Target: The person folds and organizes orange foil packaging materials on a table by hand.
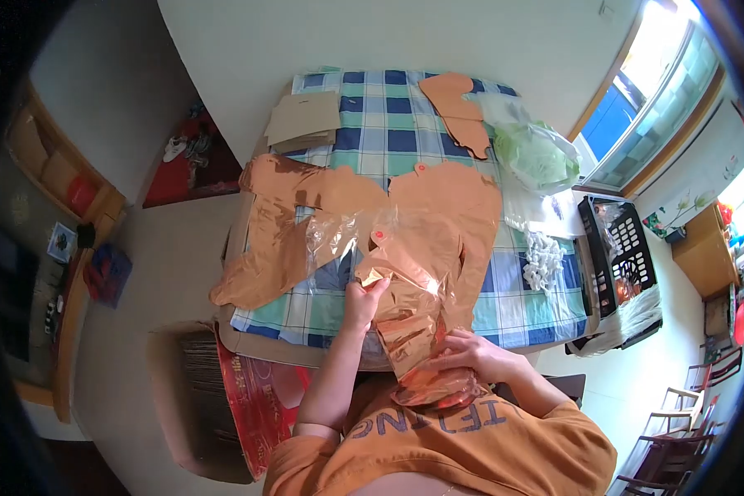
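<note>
A shiny copper-coloured foil sheet hangs over the near edge of the table, its lower end bunched against the orange shirt. My left hand pinches its left edge. My right hand is closed on the lower part, near the shirt. More flat foil pieces lie beyond, one at the left and one at the right, partly overlapped by the held sheet. A clear plastic film rests between them. Another foil piece lies at the far side.
The table has a checked cloth. On it are cardboard sheets, a green plastic bag and white strings. A black crate stands at the right, an open carton on the floor at the left.
</note>
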The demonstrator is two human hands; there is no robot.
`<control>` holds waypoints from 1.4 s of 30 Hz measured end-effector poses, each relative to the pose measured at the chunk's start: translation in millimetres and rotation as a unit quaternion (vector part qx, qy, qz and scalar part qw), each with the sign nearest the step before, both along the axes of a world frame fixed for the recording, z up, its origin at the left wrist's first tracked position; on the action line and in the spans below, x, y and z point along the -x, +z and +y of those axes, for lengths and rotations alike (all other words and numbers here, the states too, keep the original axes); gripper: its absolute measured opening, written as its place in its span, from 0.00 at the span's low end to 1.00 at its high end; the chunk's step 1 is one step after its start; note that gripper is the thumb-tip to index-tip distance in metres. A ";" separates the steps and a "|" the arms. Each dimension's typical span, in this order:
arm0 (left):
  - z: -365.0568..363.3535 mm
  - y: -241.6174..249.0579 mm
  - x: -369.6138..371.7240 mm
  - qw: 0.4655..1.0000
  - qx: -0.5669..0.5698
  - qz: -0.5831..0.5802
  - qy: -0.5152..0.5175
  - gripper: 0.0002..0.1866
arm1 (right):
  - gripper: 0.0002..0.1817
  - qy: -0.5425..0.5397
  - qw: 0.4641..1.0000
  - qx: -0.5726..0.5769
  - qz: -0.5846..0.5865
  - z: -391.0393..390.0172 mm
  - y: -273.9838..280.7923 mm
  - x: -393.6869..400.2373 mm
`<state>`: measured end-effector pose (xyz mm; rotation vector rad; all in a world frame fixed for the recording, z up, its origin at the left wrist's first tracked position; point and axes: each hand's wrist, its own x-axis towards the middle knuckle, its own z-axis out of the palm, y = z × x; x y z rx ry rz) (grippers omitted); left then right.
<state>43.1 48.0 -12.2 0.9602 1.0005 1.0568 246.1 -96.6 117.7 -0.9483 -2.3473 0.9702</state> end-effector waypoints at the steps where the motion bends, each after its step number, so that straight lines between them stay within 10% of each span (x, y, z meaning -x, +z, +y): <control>1: 0.6 -1.9 0.6 1.000 0.003 0.003 -0.003 0.11 | 0.23 0.021 0.999 -0.032 0.022 0.0 1.2 1.1; 10: -1.5 10.9 -1.8 1.000 -0.010 -0.002 0.025 0.10 | 0.24 -0.063 0.987 -0.069 0.129 18.9 34.1 -13.8; 15: 10.2 -18.6 4.9 0.995 0.066 -0.067 0.016 0.30 | 0.18 -0.292 0.935 -0.194 -0.046 67.3 73.5 -37.8; 18: 1.8 18.2 6.2 0.977 0.137 -0.164 -0.020 0.38 | 0.14 -0.306 0.892 -0.314 0.112 130.9 132.3 -30.5; 25: -2.0 3.9 5.4 0.983 0.129 -0.111 -0.070 0.36 | 0.11 -0.336 0.895 -0.176 0.233 271.6 249.0 -30.9; 33: -12.8 2.4 4.0 0.990 0.101 -0.062 -0.081 0.24 | 0.12 -0.373 0.899 -0.199 0.111 488.9 204.6 -101.0; 36: -14.4 9.4 2.0 0.989 0.111 -0.041 -0.084 0.22 | 0.12 -0.322 0.849 -0.373 0.189 538.8 194.7 -100.0; 42: -14.5 13.5 4.5 0.986 0.133 -0.037 -0.092 0.21 | 0.10 -0.299 0.912 -0.224 0.168 543.4 151.0 -84.4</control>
